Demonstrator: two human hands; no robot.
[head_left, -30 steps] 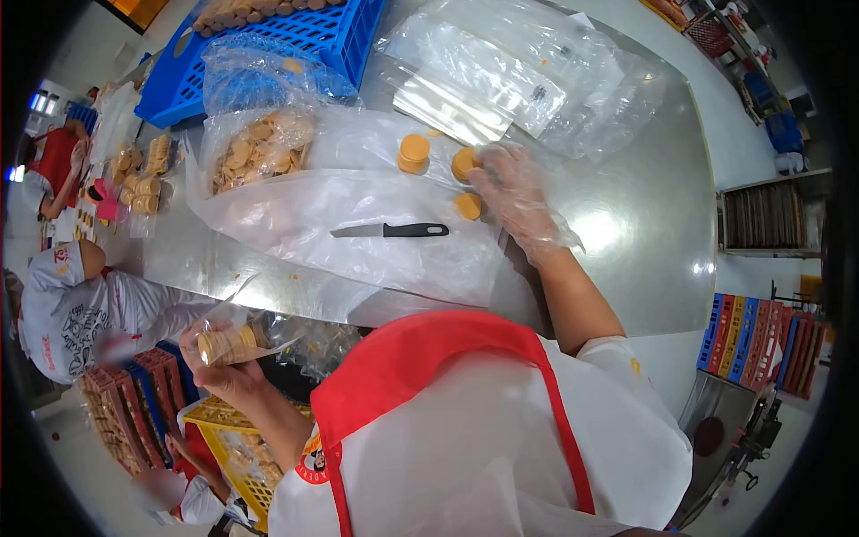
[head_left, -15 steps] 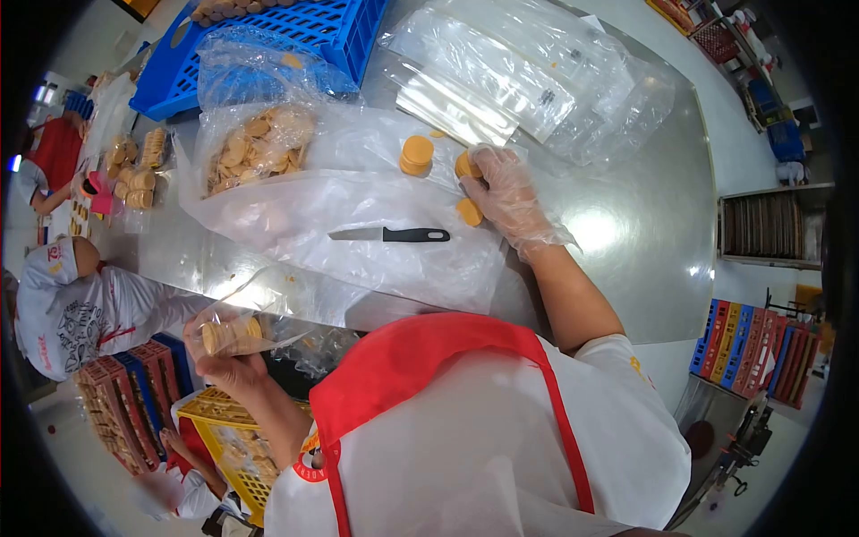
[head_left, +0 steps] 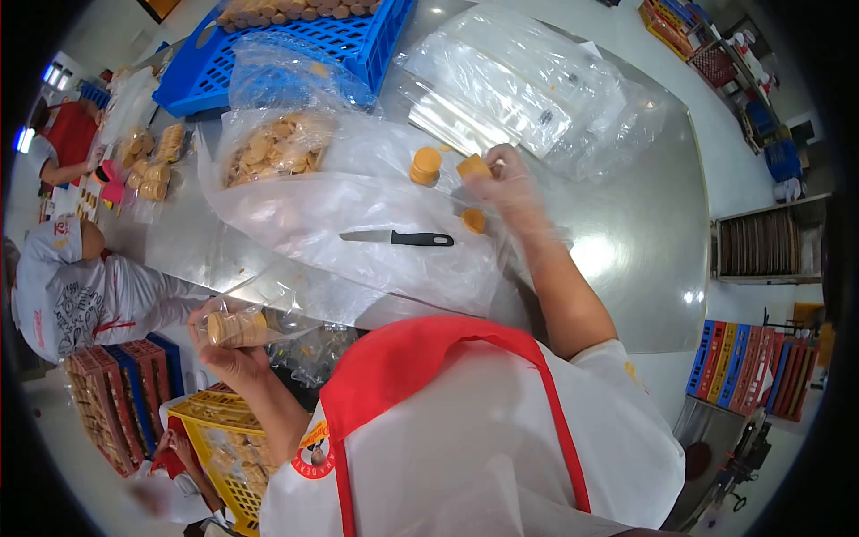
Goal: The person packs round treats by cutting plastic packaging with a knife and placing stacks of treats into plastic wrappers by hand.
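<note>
My left hand point(head_left: 231, 360), at the table's near left edge, is closed round a transparent plastic bag with a row of round biscuits point(head_left: 237, 328) inside. Over the plastic sheet, my right hand point(head_left: 514, 190), in a thin transparent glove, grips a short stack of round biscuits point(head_left: 474, 167); it is slightly blurred. Just left of it, another biscuit stack point(head_left: 425, 166) stands upright. Nearer to me lies a smaller group of biscuits point(head_left: 472, 221). A knife point(head_left: 398, 238) with a black handle rests flat on the plastic sheet point(head_left: 358, 210).
A large bag of loose biscuits point(head_left: 277, 148) lies at the left, before a blue crate point(head_left: 295, 67). Flat plastic bags point(head_left: 501, 80) cover the far table. Filled packs point(head_left: 152, 174) and co-workers point(head_left: 67, 286) are at the left. Below stands a yellow crate point(head_left: 201, 438).
My right hand has lifted the biscuit stack a little and tilted it. My left hand still holds the bag. The whole view has shifted slightly.
</note>
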